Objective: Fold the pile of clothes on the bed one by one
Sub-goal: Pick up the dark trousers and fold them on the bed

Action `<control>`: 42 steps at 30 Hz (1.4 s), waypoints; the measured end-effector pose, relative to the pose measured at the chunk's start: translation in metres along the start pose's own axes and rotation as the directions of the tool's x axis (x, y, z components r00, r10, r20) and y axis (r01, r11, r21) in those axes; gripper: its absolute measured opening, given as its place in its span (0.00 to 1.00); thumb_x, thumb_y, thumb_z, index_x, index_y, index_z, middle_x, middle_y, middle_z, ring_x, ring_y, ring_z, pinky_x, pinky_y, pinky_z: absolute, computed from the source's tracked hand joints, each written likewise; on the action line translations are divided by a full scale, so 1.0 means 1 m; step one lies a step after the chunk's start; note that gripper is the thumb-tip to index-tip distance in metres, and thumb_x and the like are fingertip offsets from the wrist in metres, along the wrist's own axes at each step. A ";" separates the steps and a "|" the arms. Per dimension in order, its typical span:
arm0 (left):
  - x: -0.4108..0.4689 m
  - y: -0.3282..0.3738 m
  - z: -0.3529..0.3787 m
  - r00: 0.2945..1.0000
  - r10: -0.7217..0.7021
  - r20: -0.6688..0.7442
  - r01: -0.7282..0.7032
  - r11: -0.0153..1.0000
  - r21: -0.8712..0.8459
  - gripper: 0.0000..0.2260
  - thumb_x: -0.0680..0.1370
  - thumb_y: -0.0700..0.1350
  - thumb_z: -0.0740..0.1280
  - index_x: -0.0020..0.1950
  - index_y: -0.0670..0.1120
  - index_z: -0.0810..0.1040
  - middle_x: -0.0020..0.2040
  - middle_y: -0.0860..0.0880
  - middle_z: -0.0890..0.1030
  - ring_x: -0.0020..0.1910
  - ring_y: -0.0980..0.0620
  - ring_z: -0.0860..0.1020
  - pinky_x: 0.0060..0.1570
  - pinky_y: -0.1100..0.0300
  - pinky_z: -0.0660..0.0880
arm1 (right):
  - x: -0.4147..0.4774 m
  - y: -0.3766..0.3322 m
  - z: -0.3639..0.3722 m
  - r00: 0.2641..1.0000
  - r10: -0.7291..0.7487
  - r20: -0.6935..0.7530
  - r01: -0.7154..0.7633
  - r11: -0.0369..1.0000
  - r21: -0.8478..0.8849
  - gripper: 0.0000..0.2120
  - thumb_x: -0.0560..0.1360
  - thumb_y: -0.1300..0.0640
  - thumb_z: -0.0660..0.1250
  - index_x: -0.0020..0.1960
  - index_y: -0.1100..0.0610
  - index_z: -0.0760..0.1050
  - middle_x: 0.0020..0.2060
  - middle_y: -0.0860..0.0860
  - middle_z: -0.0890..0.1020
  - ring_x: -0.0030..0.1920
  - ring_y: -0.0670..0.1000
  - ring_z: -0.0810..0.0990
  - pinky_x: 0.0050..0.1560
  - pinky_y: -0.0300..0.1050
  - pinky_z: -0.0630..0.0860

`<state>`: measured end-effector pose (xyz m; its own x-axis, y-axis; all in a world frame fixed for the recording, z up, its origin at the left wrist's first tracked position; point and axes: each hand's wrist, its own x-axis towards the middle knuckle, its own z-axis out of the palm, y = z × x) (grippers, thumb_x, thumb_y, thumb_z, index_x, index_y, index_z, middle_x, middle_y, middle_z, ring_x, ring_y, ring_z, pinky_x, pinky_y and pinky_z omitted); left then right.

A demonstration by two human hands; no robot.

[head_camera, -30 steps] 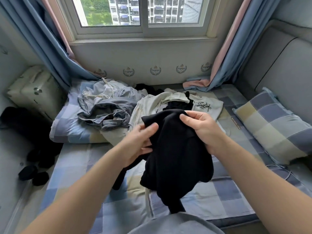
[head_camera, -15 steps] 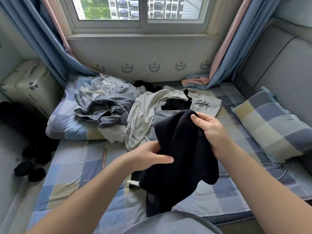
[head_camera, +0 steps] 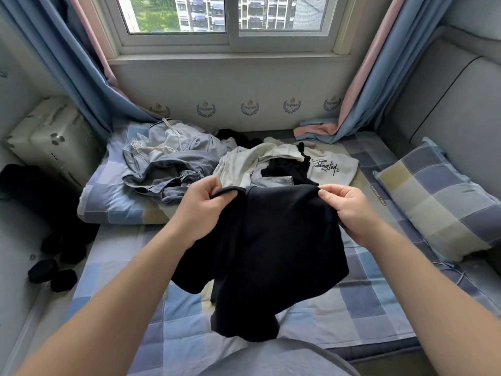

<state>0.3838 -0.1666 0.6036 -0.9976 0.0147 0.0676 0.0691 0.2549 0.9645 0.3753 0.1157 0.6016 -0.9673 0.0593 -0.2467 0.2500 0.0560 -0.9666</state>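
A black garment (head_camera: 271,253) hangs in front of me above the checked bed (head_camera: 352,308). My left hand (head_camera: 200,210) grips its top edge at the left, fingers curled round the fabric. At the top right corner my right hand (head_camera: 347,210) pinches the same edge. The cloth is stretched between both hands and its lower part droops toward the sheet. Behind it lies the pile: grey-blue denim clothes (head_camera: 168,164), a cream top (head_camera: 244,164), a white printed shirt (head_camera: 333,166) and another black piece (head_camera: 287,169).
A checked pillow (head_camera: 439,202) leans at the right by the grey padded headboard (head_camera: 447,109). A second checked pillow (head_camera: 108,202) lies under the denim. Blue-pink curtains (head_camera: 360,99) hang at both sides of the window. Black items (head_camera: 51,272) lie on the floor at left.
My left hand rose from the garment's middle to its top edge, and both hands have spread apart, stretching the black cloth wide between them.
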 end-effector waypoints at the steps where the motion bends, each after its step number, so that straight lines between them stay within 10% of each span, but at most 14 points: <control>1: 0.001 0.001 0.001 0.999 -0.004 -0.044 0.004 1.000 -0.002 0.22 0.78 0.39 0.70 0.34 0.49 0.60 0.28 0.56 0.63 0.29 0.58 0.61 0.29 0.62 0.60 | 0.000 0.003 0.002 0.996 -0.057 -0.063 0.048 0.989 -0.142 0.05 0.81 0.63 0.66 0.49 0.57 0.80 0.40 0.50 0.84 0.41 0.49 0.80 0.38 0.33 0.77; 5: 0.001 0.011 0.005 0.988 -0.078 -0.130 0.071 0.996 -0.056 0.20 0.79 0.40 0.69 0.34 0.49 0.61 0.28 0.54 0.64 0.29 0.57 0.62 0.29 0.62 0.61 | -0.027 0.008 0.030 0.946 -0.324 -0.008 0.299 0.883 -0.362 0.18 0.74 0.51 0.74 0.61 0.49 0.74 0.56 0.48 0.79 0.52 0.43 0.77 0.52 0.33 0.73; 9: -0.006 0.024 0.013 0.986 -0.157 0.065 0.167 0.964 -0.207 0.20 0.80 0.42 0.68 0.29 0.51 0.68 0.27 0.55 0.68 0.26 0.59 0.66 0.27 0.65 0.65 | -0.034 0.024 0.070 0.923 -0.179 0.341 0.371 0.653 -0.660 0.48 0.62 0.28 0.70 0.77 0.35 0.54 0.79 0.42 0.52 0.79 0.46 0.48 0.77 0.53 0.48; 12: -0.005 0.034 0.009 0.963 -0.207 0.172 0.254 0.908 -0.332 0.18 0.81 0.41 0.68 0.30 0.50 0.74 0.30 0.51 0.75 0.28 0.56 0.73 0.29 0.64 0.71 | -0.021 0.030 0.080 0.934 -0.156 0.322 0.355 0.527 -0.772 0.37 0.70 0.33 0.71 0.75 0.39 0.63 0.80 0.43 0.53 0.80 0.48 0.45 0.78 0.62 0.41; 16: 0.007 0.020 -0.011 0.925 -0.379 0.035 0.365 0.860 -0.357 0.13 0.80 0.43 0.70 0.37 0.48 0.72 0.31 0.49 0.76 0.31 0.52 0.74 0.33 0.60 0.73 | -0.012 0.025 0.062 0.909 -0.246 0.338 0.405 0.715 -0.570 0.13 0.75 0.48 0.73 0.59 0.45 0.80 0.55 0.41 0.83 0.61 0.46 0.79 0.66 0.56 0.72; 20: 0.017 -0.006 -0.029 0.912 -0.403 -0.073 0.367 0.884 -0.290 0.09 0.78 0.51 0.72 0.53 0.49 0.76 0.49 0.50 0.86 0.48 0.51 0.79 0.49 0.54 0.75 | -0.015 0.010 0.045 0.960 -0.124 0.250 0.205 0.921 -0.331 0.03 0.77 0.59 0.72 0.50 0.55 0.83 0.47 0.55 0.86 0.50 0.50 0.84 0.60 0.59 0.78; 24: -0.002 -0.023 -0.028 0.833 -0.396 0.386 0.461 0.883 -0.089 0.42 0.56 0.70 0.79 0.66 0.54 0.76 0.63 0.51 0.82 0.62 0.51 0.80 0.62 0.51 0.75 | -0.023 -0.001 0.033 0.982 0.014 0.186 0.001 0.996 -0.084 0.05 0.79 0.59 0.70 0.52 0.58 0.83 0.48 0.57 0.87 0.53 0.58 0.85 0.58 0.56 0.81; 27: -0.014 -0.041 -0.016 0.742 -0.396 0.541 0.492 0.870 -0.038 0.43 0.59 0.66 0.80 0.71 0.58 0.72 0.67 0.55 0.79 0.67 0.53 0.77 0.71 0.44 0.69 | -0.024 -0.012 0.028 0.981 0.044 0.188 -0.054 0.998 0.045 0.06 0.80 0.57 0.68 0.53 0.59 0.82 0.47 0.56 0.87 0.49 0.54 0.86 0.51 0.49 0.83; 33: -0.011 -0.021 0.009 0.859 -0.324 0.396 0.431 0.875 -0.221 0.26 0.65 0.45 0.79 0.61 0.42 0.79 0.57 0.38 0.84 0.55 0.41 0.83 0.61 0.47 0.77 | -0.011 -0.008 0.017 0.991 0.037 0.131 -0.034 0.999 -0.020 0.08 0.80 0.55 0.68 0.57 0.56 0.79 0.48 0.52 0.87 0.53 0.53 0.85 0.45 0.41 0.81; 37: 0.007 0.002 -0.002 0.888 -0.409 0.212 0.460 0.808 -0.368 0.12 0.75 0.43 0.73 0.55 0.39 0.82 0.50 0.38 0.85 0.44 0.41 0.84 0.52 0.47 0.80 | -0.013 -0.002 0.019 0.981 -0.194 0.003 0.169 0.849 -0.501 0.24 0.77 0.46 0.71 0.71 0.48 0.68 0.66 0.43 0.71 0.66 0.43 0.69 0.63 0.41 0.65; 40: 0.013 0.017 -0.001 0.856 -0.471 0.213 0.517 0.796 -0.316 0.08 0.76 0.44 0.72 0.49 0.40 0.82 0.45 0.38 0.84 0.39 0.42 0.84 0.42 0.52 0.82 | -0.031 -0.002 0.039 0.938 -0.170 0.303 0.273 0.901 -0.337 0.38 0.68 0.35 0.72 0.74 0.40 0.62 0.71 0.40 0.67 0.71 0.40 0.66 0.68 0.42 0.65; 42: 0.012 0.021 0.002 0.809 -0.506 0.299 0.581 0.767 -0.272 0.21 0.70 0.49 0.76 0.56 0.37 0.82 0.54 0.34 0.83 0.50 0.36 0.84 0.56 0.44 0.79 | -0.039 0.005 0.060 0.881 -0.096 0.463 0.268 0.908 -0.322 0.41 0.66 0.36 0.73 0.76 0.39 0.60 0.72 0.41 0.69 0.71 0.40 0.67 0.70 0.43 0.67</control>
<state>0.3738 -0.1592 0.6244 -0.8427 0.1722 -0.5100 -0.5257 -0.0589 0.8487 0.4116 0.0538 0.6024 -0.8965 -0.4144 -0.1565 -0.0184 0.3878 -0.9215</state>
